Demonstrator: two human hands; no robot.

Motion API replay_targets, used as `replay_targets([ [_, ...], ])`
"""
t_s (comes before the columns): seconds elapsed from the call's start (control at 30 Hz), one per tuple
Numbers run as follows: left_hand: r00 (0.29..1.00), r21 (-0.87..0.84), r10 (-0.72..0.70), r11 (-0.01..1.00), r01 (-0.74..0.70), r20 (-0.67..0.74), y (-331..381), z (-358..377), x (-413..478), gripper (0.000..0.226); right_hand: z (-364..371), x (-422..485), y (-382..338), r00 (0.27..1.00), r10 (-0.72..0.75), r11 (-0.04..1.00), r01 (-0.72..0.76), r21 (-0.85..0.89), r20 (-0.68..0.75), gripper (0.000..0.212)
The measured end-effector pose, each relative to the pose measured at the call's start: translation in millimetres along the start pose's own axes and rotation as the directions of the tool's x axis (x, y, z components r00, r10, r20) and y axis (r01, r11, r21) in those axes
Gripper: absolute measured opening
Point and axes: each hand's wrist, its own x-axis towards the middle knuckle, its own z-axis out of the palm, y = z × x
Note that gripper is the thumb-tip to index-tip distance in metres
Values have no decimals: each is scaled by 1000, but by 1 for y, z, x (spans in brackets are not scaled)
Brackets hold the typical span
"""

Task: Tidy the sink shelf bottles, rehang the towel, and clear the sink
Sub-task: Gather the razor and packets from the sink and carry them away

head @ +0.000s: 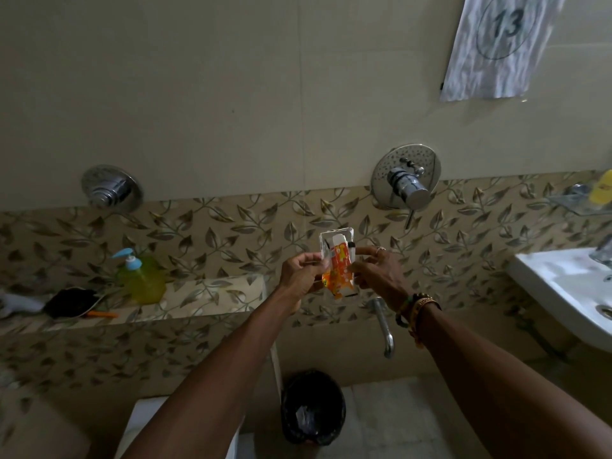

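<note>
**A Squashed Box Held Up Over the Bin**

The person holds a small orange and white paper box [337,265] up in the air with both hands, in front of the leaf tiles. The left hand [299,273] pinches its left edge. The right hand [377,273] grips its right side, with one finger out straight. The top flap is open and the box looks squashed, so it is likely rubbish being pressed flat. What is inside it cannot be seen.

Down on the floor, below the hands, stands a black round bin [313,405]. It has a dark bag and a pale scrap in it. That is likely where the box will go.

The white sink [543,286] is off to the right, well apart from the box. The white and grey towel [500,44] hangs high on the wall. A green soap bottle with a blue pump [142,281] stands on the tiled ledge at the left.
</note>
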Motion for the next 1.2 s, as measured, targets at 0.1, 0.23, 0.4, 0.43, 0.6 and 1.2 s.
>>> replay_targets([
  [0.1,1000,5,-17,1000,17,1,-8,-3,0,28,3,-3,4,1000,22,1000,-22,-11,2,30],
  [0.23,1000,-5,-8,1000,8,-22,-2,-4,0,26,3,4,-2,1000,4,1000,-4,-6,31,29],
  [0.4,998,-2,21,1000,-21,-64,15,3,3,30,-5,16,-15,998,-3,1000,3,10,65,30],
  [0.43,997,-5,26,1000,-26,-68,19,4,5,31,-7,19,-18,997,-9,1000,8,17,76,30],
  [0.6,991,-15,42,999,-44,-124,28,14,14,31,-16,37,-23,995,-34,999,32,19,91,31],
  [1.2,989,-31,-29,999,24,-145,4,-8,73,27,13,86,-2,995,24,999,-19,-47,97,30],
])
